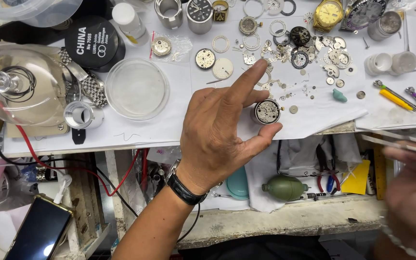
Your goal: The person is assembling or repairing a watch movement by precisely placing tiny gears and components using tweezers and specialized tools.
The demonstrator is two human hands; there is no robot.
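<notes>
My left hand point(220, 130) reaches over the white paper on the bench point(145, 127), a black wristwatch on its wrist. Its thumb and fingers pinch a round steel holder with a watch movement point(267, 111) in it, and the index finger points up and away. My right hand point(410, 192) is blurred at the lower right and grips thin metal tweezers point(396, 140), whose tips point left, well apart from the movement. Loose gears, rings and dials point(304, 50) are scattered beyond the left hand.
A clear round dish point(136, 88) and a glass dome point(20, 86) lie to the left. Screwdrivers point(400, 98) lie at the right, a gold watch point(328, 13) at the back. A green rubber blower point(285, 188) sits on the lower shelf, a phone point(39, 231) at the lower left.
</notes>
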